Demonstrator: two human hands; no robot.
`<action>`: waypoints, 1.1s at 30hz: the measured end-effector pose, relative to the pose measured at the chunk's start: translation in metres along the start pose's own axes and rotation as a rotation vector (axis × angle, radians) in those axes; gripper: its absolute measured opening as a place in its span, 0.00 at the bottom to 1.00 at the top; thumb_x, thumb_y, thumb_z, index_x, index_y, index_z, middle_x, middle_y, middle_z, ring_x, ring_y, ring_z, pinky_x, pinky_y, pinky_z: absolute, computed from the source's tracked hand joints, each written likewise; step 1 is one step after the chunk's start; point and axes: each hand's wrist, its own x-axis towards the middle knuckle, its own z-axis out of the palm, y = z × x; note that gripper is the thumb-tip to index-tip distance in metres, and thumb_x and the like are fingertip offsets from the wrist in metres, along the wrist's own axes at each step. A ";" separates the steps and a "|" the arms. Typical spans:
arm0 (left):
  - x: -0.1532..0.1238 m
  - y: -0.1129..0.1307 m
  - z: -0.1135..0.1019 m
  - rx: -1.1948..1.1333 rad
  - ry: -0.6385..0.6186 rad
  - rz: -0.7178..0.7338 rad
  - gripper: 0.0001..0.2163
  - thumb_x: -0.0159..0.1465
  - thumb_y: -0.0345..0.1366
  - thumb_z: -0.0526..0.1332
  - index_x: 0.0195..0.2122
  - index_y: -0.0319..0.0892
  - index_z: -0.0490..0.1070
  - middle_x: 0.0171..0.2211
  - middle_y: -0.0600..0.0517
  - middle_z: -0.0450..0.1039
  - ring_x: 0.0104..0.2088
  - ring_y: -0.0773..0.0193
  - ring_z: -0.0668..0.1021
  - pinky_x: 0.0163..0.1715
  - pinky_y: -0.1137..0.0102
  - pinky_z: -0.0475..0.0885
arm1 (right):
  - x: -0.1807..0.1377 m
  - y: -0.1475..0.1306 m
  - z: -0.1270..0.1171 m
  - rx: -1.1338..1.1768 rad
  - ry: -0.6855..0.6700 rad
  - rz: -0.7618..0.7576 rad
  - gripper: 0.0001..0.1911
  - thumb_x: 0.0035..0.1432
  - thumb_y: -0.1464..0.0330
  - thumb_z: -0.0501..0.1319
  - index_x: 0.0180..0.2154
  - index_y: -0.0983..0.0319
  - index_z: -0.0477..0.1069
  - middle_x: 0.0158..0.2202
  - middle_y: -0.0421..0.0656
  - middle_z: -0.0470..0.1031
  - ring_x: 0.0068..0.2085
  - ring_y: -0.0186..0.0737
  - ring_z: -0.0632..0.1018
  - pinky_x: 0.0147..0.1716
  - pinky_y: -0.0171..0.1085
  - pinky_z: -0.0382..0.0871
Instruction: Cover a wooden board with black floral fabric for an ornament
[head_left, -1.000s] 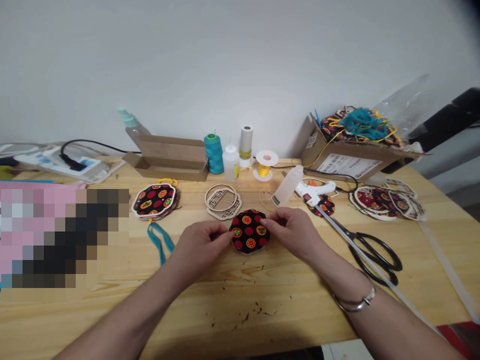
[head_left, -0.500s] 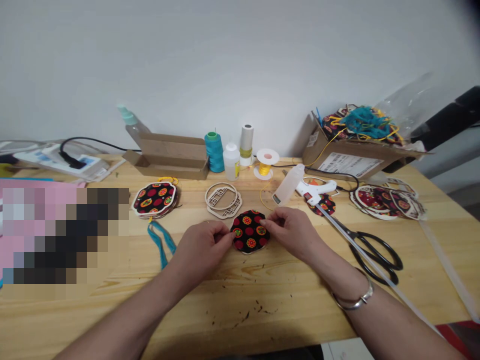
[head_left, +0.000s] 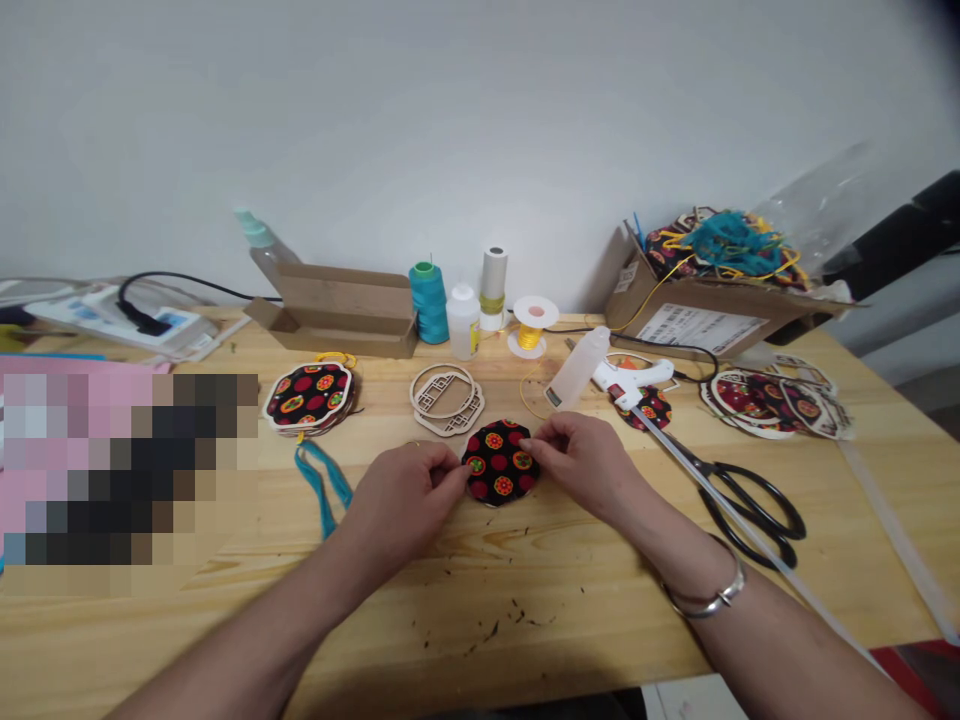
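Observation:
A fabric-covered disc, black with red and orange flower prints, sits in the middle of the table between my hands. My left hand pinches its left edge between thumb and fingers. On the opposite side, my right hand grips the upper right edge the same way. Just behind the disc lie thin cut-out wooden frames. A white glue gun with a long glue stick rests beyond my right hand, beside a translucent bottle that leans over.
Black-handled scissors lie right of my right forearm. A stack of framed fabric pieces with a teal tassel is at left. Behind stand an open cardboard box, teal thread, a yellow cord spool and a filled carton.
Almost nothing differs. Both hands keep their hold on the fabric-covered disc in the same place.

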 end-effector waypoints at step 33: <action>-0.005 -0.007 0.013 0.144 0.162 0.413 0.06 0.59 0.36 0.59 0.37 0.45 0.72 0.49 0.50 0.72 0.44 0.57 0.72 0.43 0.61 0.69 | 0.000 -0.001 0.000 -0.022 0.047 -0.022 0.10 0.50 0.60 0.61 0.27 0.60 0.71 0.25 0.41 0.73 0.27 0.36 0.70 0.25 0.34 0.59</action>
